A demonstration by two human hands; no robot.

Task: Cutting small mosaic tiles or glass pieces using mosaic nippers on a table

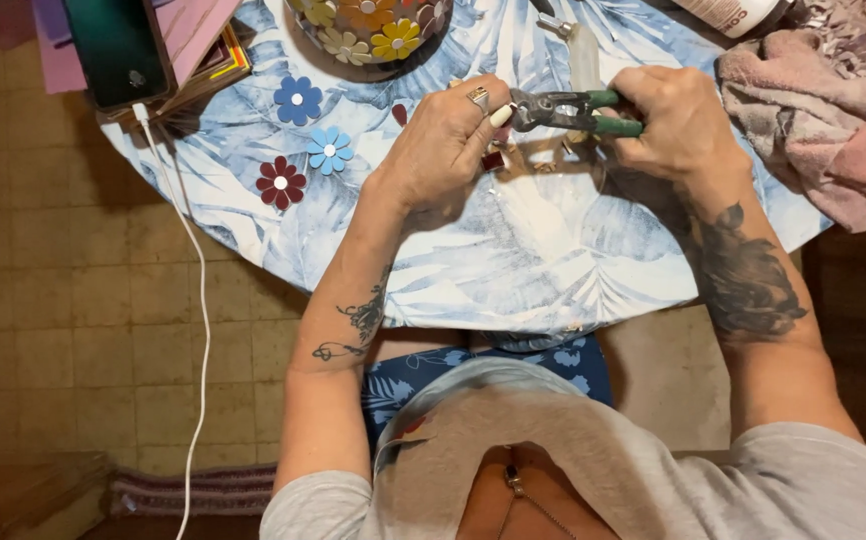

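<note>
Surface (513, 270) under both hands is a round top with a blue-and-white leaf-print cloth, bare directly below the work, so anything dropped lands in plain sight. Pink towel (813, 120) is bunched just outside the right hand, near enough to wipe on. Bowl (368, 30) covered in coloured flower shapes sits beyond the left hand, partly cut off by the frame edge. Phone (118, 45) rests on a stack of coloured sheets (203, 50) well out past the left hand, with a white cable (193, 300) trailing off the surface to the floor. Right hand (678, 125) is closed around the green handles of the pliers (568, 110), nose pointing toward the left hand. Left hand (443, 150) is curled, thumb and fingertips pinching something at the pliers' tip; the piece itself is too small and too hidden to identify. Three loose foam flowers lie just outside the left hand: dark blue flower (297, 100), light blue flower (329, 149), dark red flower (281, 182). A few small dark red and gold bits (498, 158) sit right under the tool. My read for doing this cleanly: keep both wrists low to the surface, hold the piece close to the nose so it can't twist, squeeze slowly, and keep the pinching fingertips behind the tip.
</note>
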